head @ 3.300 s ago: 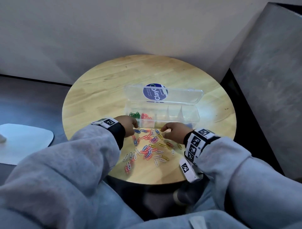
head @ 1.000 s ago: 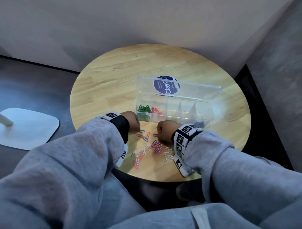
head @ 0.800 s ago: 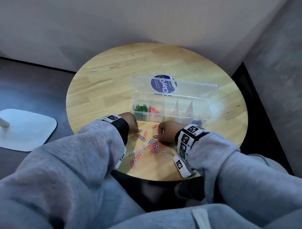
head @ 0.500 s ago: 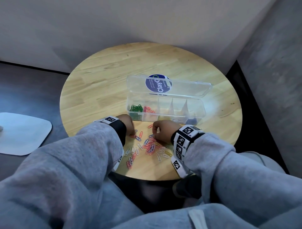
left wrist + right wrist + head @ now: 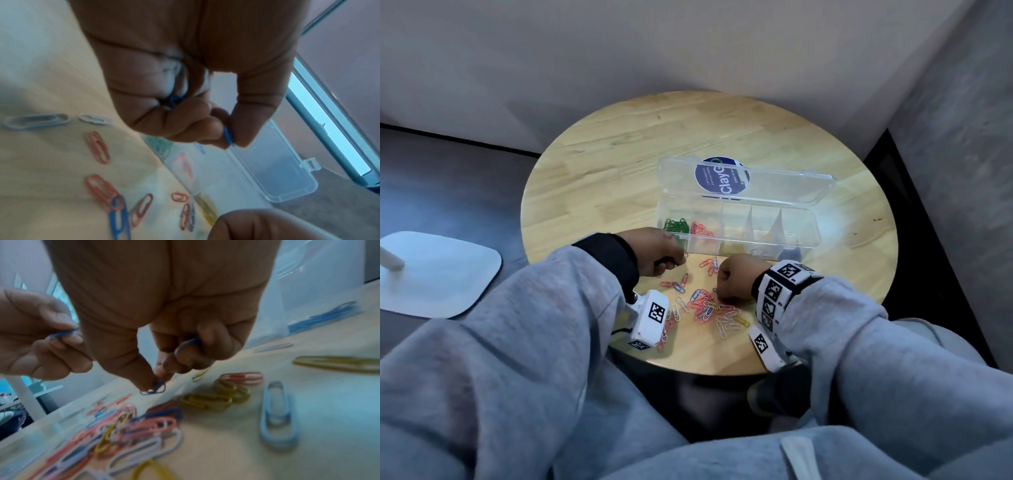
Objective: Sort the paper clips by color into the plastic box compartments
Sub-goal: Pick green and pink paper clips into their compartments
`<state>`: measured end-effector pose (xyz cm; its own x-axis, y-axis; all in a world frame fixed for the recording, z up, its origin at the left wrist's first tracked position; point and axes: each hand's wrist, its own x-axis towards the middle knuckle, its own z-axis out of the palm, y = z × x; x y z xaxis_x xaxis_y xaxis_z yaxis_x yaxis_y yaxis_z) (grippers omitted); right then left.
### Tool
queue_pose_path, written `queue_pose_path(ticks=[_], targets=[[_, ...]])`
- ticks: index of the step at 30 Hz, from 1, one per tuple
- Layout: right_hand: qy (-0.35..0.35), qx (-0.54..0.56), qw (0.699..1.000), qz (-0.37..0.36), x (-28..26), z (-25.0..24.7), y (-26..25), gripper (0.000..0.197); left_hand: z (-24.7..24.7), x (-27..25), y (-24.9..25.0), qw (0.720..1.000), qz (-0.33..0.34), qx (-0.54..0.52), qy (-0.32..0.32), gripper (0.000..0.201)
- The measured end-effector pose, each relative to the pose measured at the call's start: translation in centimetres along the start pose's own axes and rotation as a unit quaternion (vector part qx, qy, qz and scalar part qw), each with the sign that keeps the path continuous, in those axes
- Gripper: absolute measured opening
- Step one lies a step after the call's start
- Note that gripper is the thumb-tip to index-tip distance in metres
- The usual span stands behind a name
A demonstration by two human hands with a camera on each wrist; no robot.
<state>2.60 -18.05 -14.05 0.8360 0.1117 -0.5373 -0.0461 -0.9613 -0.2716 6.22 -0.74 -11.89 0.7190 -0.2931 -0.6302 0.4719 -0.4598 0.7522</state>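
A clear plastic box (image 5: 804, 240) lies open on the round table. Green clips (image 5: 676, 225) fill its leftmost compartment, red clips (image 5: 700, 229) the one beside it, and blue clips (image 5: 789, 253) the rightmost. Loose mixed paper clips (image 5: 705, 305) lie in front of the box. My left hand (image 5: 230, 141) pinches a blue clip (image 5: 227, 135) between thumb and forefinger, with another blue clip (image 5: 174, 100) tucked in its curled fingers. My right hand (image 5: 156, 381) pinches a blue clip (image 5: 154, 388) at the table surface and holds a second blue clip (image 5: 193, 341) under curled fingers.
The wooden table (image 5: 619, 164) has bare room behind and left of the box. The box lid (image 5: 784, 185) lies flat behind it, bearing a round blue label. A white base plate (image 5: 438, 274) rests on the floor at left. Grey walls close in behind and right.
Both hands have stayed at the loose clips in front of the box. My left wrist has turned, so its white camera block now shows. The head view has shifted slightly.
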Motion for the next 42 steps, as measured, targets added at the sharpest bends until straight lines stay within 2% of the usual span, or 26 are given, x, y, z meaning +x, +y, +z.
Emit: queue_pose_path(ticks=[2, 4, 6, 9, 10, 12, 15, 17, 19, 21, 24, 27, 29, 31, 33, 34, 36, 38, 42], targets=[[0.009, 0.054, 0.998, 0.015, -0.4, -0.4, 0.7, 0.013, 0.1, -0.2, 0.3, 0.998, 0.008, -0.057, -0.005, 0.034], [0.016, 0.155, 0.987, 0.03, -0.6, -0.6, 1.5, 0.018, 0.3, -0.5, 0.6, 0.995, -0.004, -0.102, -0.003, 0.027], [0.001, 0.301, 0.953, 0.047, -0.9, -0.8, 2.3, 0.021, 0.4, -0.8, 0.7, 0.989, -0.026, -0.145, -0.003, 0.02], [-0.016, 0.491, 0.869, 0.051, -1.5, -0.8, 3.3, 0.028, 0.2, -1.0, 0.7, 0.985, -0.051, -0.165, -0.004, 0.023], [-0.017, 0.521, 0.852, 0.051, -1.7, -0.7, 3.5, 0.029, 0.2, -0.9, 0.6, 0.985, -0.059, -0.165, 0.002, 0.024], [-0.022, 0.535, 0.843, 0.057, -1.9, -0.5, 3.8, 0.027, 0.3, -1.1, 0.7, 0.987, -0.076, -0.141, 0.013, 0.024], [-0.032, 0.521, 0.849, 0.084, -1.8, -0.3, 4.0, 0.03, 1.0, -0.9, 1.0, 0.995, -0.087, -0.023, 0.037, 0.016], [-0.044, 0.497, 0.863, 0.087, -1.7, -0.3, 3.9, 0.034, 1.3, -0.5, 1.1, 0.991, -0.053, 0.111, 0.058, 0.009], [-0.053, 0.453, 0.887, 0.08, -1.7, -0.3, 3.7, 0.03, 1.5, -0.2, 1.0, 0.962, -0.003, 0.267, 0.06, 0.005], [-0.056, 0.405, 0.91, 0.067, -1.8, -0.3, 3.6, 0.022, 1.9, -0.3, 0.9, 0.919, 0.022, 0.39, 0.056, 0.011], [-0.079, 0.343, 0.934, 0.058, -1.7, -0.2, 3.7, 0.015, 2.8, 0.0, 0.8, 0.868, 0.031, 0.493, 0.051, 0.022], [-0.105, 0.357, 0.924, 0.088, -1.7, 0.0, 3.6, 0.02, 3.1, 0.8, 0.5, 0.84, 0.02, 0.54, 0.038, 0.015], [-0.099, 0.376, 0.916, 0.1, -1.7, 0.0, 3.5, 0.023, 3.1, 1.4, 0.1, 0.832, 0.01, 0.553, 0.029, 0.017], [-0.073, 0.318, 0.941, 0.089, -1.9, -0.2, 3.4, 0.02, 3.1, 1.6, -0.2, 0.817, 0.008, 0.576, 0.021, 0.02], [-0.034, 0.186, 0.98, 0.056, -2.1, -0.5, 3.5, 0.012, 3.2, 1.7, -0.3, 0.804, 0.011, 0.595, 0.018, 0.016], [-0.028, 0.131, 0.99, 0.042, -2.3, -0.6, 3.5, 0.011, 3.2, 1.8, -0.3, 0.8, 0.011, 0.599, 0.016, 0.014], [-0.044, 0.059, 0.996, 0.041, -2.5, -0.6, 3.7, 0.012, 3.2, 1.8, -0.2, 0.798, 0.003, 0.602, 0.014, 0.012], [-0.053, -0.011, 0.997, 0.064, -2.6, -0.3, 3.5, 0.013, 3.1, 1.9, -0.4, 0.803, -0.009, 0.595, 0.022, 0.02], [-0.049, -0.065, 0.991, 0.109, -2.4, 0.6, 3.2, 0.033, 3.0, 1.6, -0.3, 0.823, -0.009, 0.567, 0.026, 0.02]])
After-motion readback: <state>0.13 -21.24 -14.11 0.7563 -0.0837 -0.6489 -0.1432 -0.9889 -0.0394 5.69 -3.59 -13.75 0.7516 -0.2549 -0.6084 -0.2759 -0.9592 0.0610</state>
